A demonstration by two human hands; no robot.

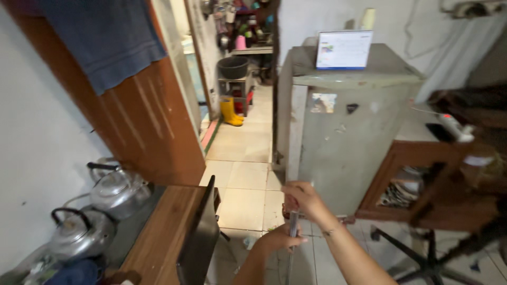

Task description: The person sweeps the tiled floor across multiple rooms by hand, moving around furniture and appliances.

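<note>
Both my hands grip a thin metal pole [293, 224] that stands nearly upright over the tiled floor [243, 158]. My right hand [304, 201] is wrapped around its upper end, where a reddish part shows. Just below it, my left hand [281, 241] is closed around the shaft. The pole's lower end runs out of the frame at the bottom.
A grey fridge [343, 132] with a white box [344, 50] on top stands just ahead. A wooden cabinet [422, 184] and a chair base [428, 258] are at right. Left: two metal kettles [119, 192], a wooden counter [163, 232], a dark panel [200, 237]. Yellow boots [231, 113] stand down the corridor.
</note>
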